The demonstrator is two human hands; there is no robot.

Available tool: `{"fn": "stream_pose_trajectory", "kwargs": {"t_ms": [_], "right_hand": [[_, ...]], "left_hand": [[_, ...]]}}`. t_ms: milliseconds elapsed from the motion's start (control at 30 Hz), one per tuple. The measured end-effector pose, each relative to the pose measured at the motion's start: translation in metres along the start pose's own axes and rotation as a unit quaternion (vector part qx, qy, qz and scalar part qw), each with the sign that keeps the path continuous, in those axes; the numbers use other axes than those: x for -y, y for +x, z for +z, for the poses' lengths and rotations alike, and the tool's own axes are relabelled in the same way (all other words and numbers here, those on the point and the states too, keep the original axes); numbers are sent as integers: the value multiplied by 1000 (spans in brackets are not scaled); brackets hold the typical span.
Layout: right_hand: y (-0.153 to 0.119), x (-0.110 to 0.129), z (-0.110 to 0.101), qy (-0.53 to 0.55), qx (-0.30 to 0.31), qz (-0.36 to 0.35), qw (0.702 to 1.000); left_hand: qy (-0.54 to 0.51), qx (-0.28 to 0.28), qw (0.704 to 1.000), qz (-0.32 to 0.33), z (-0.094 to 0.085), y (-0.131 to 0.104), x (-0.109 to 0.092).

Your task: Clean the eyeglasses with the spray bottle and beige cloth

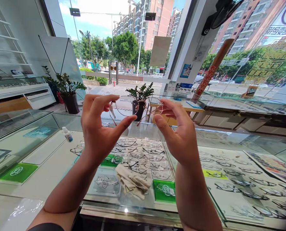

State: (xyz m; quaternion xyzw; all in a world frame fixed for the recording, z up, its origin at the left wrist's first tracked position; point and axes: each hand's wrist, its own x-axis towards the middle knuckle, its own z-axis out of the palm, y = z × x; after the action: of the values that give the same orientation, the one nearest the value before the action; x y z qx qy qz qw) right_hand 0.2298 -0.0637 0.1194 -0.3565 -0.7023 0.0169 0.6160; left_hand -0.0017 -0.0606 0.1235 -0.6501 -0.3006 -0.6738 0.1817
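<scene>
A pair of thin-rimmed round eyeglasses (126,115) is held up in the air above the glass counter, lenses toward the window. My left hand (98,118) pinches its left end between thumb and fingers. At the other end, my right hand (175,123) grips the right rim with thumb and fingertips. Below them a crumpled beige cloth (133,183) lies on the glass, beside a clear tray (106,187) with glasses on it. Rows of eyeglasses (154,150) show between my forearms.
A small spray bottle (67,134) stands on the counter at left. Green cards (164,191) lie in the display. More frames fill the right display case (244,186). Potted plants (70,101) stand on the floor before the glass doors. A wooden post (214,69) leans at right.
</scene>
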Motion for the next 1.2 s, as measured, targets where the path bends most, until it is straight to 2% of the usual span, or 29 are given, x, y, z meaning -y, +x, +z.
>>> {"fn": "stream_pose_trajectory", "kwargs": {"t_ms": [733,1200], "right_hand": [[0,9,4,14,-7,21,1000],[-4,12,9,5,-26,25,999]], "left_hand": [[1,-29,999,-19,6,-5,-7],[9,-24,999,-39,4,-4,-5]]}}
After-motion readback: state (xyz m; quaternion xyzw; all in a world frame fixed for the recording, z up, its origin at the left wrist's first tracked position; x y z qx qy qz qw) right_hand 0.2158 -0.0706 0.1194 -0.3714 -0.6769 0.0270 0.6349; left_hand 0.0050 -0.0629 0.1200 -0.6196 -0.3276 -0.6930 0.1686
